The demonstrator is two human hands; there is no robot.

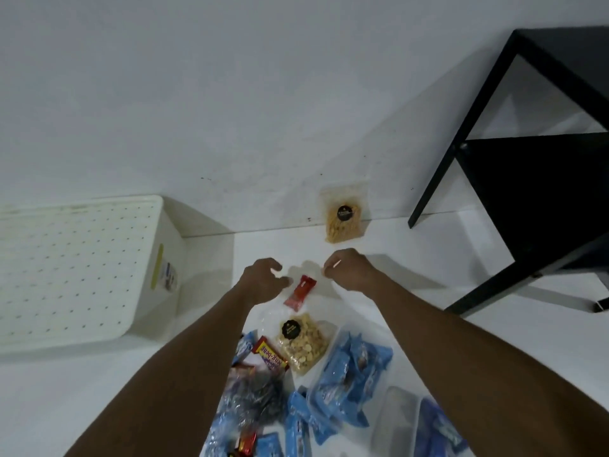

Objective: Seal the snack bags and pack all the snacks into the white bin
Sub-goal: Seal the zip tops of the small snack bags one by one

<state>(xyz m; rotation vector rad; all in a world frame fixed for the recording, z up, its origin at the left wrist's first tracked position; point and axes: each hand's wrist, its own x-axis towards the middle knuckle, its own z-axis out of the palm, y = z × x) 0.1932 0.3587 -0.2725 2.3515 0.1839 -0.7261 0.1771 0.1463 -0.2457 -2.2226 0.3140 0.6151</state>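
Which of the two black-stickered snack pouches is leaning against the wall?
The stick-snack pouch, standing at the wall; the round-cracker pouch lies flat beside the blue packets.

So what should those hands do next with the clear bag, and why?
Probably press shut the top of the clear bag: the left hand and right hand seem to pinch its upper corners, the red packet inside, and it isn't in the white bin yet.

The white bin (75,265) is showing rows of small dark dots and is carrying a yellow-green strip (159,265) on its side. A red packet (300,291) is standing out against the white floor (379,305). The far clear bag (346,230) is showing orange-yellow sticks and the near clear bag (308,349) pale cream pieces, both under round black stickers. Light blue wrappers (349,374) are flanking a red-and-yellow wrapper (271,356) with purple lettering. The side table (527,199) is showing plain black.
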